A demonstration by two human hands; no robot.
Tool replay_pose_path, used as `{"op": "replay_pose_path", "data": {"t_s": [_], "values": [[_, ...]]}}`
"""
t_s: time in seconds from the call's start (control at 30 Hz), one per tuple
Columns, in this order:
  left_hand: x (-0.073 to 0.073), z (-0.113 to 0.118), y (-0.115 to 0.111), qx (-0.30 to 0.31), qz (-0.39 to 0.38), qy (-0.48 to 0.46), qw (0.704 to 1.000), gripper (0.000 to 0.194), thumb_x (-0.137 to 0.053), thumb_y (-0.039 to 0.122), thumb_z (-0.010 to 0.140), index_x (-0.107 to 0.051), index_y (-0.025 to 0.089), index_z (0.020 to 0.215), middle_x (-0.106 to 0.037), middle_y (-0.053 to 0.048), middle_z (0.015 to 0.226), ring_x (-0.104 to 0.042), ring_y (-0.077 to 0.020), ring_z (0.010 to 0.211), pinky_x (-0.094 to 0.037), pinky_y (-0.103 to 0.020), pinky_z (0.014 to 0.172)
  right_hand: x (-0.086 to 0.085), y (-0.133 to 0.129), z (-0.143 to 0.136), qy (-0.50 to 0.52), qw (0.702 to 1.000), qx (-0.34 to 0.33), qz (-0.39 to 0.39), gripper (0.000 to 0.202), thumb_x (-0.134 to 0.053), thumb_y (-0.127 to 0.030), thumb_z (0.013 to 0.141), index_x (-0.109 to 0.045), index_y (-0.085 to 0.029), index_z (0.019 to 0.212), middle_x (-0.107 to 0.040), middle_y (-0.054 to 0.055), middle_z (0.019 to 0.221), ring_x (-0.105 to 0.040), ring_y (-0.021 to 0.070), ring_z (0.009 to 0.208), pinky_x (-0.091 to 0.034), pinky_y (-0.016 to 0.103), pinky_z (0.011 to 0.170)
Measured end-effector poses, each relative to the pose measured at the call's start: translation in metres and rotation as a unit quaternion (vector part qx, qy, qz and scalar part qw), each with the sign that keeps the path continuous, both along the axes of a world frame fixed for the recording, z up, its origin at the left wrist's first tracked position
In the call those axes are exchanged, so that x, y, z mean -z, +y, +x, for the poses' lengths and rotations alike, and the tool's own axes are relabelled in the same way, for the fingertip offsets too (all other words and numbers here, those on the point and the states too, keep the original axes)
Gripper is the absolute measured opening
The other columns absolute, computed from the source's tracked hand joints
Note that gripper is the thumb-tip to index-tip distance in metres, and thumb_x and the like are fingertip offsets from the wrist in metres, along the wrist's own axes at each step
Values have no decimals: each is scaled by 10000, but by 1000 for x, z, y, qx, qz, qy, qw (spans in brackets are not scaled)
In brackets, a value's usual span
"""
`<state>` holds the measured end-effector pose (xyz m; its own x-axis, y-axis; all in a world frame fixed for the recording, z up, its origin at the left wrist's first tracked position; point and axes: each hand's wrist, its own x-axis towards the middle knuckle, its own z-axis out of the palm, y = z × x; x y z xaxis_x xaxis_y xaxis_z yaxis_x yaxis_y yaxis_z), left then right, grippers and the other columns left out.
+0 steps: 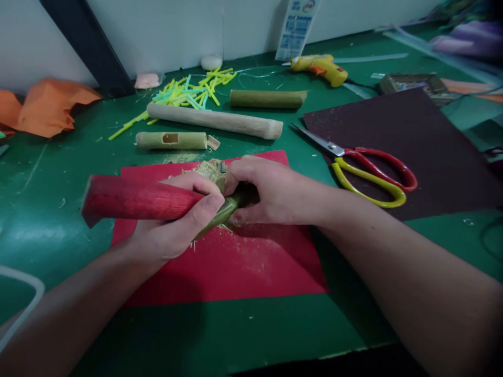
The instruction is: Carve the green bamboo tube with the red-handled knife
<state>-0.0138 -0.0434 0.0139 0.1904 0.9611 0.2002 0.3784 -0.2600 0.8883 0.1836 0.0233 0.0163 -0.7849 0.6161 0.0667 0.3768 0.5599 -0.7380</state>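
My left hand (184,214) is closed around a thick red wooden handle (137,198) that points left. Whatever tool end it has is hidden by my fingers. A green bamboo piece (220,213) runs slantwise between my hands, its lower end passing by my left hand. My right hand (263,191) grips the bamboo's upper right end with curled fingers and thumb. Beneath both lies a red sheet (251,267) scattered with bamboo shavings (210,170), heaped behind my fingers.
Behind the sheet lie a bamboo tube with a cut window (188,140), a long pale bamboo stick (216,120) and a green bamboo length (267,99). Yellow-green strips (196,89) sit farther back. Scissors (369,173) rest partly on a dark sheet (444,152); a yellow glue gun (318,68) is behind.
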Motion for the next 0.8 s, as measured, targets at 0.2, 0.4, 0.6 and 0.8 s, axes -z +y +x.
{"op": "replay_pose_path", "data": {"t_s": [0.2, 0.4, 0.6, 0.8], "values": [[-4, 2, -2, -18, 27, 53, 998, 109, -629, 262, 872, -686, 242, 781, -678, 25, 722, -610, -135, 652, -507, -286, 650, 0, 0, 0, 0, 1000, 5, 2, 179, -757, -179, 700, -665, -180, 854, -623, -2, 861, -533, 137, 787, -354, 269, 668], [-17, 4, -6, -24, 14, 150, 988, 141, -611, 320, 867, -701, 236, 798, -735, 13, 831, -666, -166, 759, -547, -287, 694, 0, -1, -1, -1, 1000, 7, -2, 159, -747, -181, 707, -659, -178, 839, -637, 2, 887, -531, 135, 801, -347, 265, 680], [-23, 11, -10, -61, 12, 184, 981, 156, -613, 342, 843, -710, 242, 773, -742, 14, 800, -668, -176, 746, -539, -312, 721, 3, 0, 0, 5, 1000, 8, -1, 163, -751, -196, 714, -657, -181, 845, -632, 3, 890, -531, 137, 809, -340, 270, 681], [-17, 9, -6, -27, 9, 144, 989, 148, -622, 321, 868, -692, 241, 765, -721, 29, 784, -646, -144, 717, -503, -291, 674, 2, -1, 0, 4, 1000, 9, 4, 164, -740, -184, 705, -643, -185, 839, -621, -2, 885, -528, 144, 817, -335, 285, 696]]}}
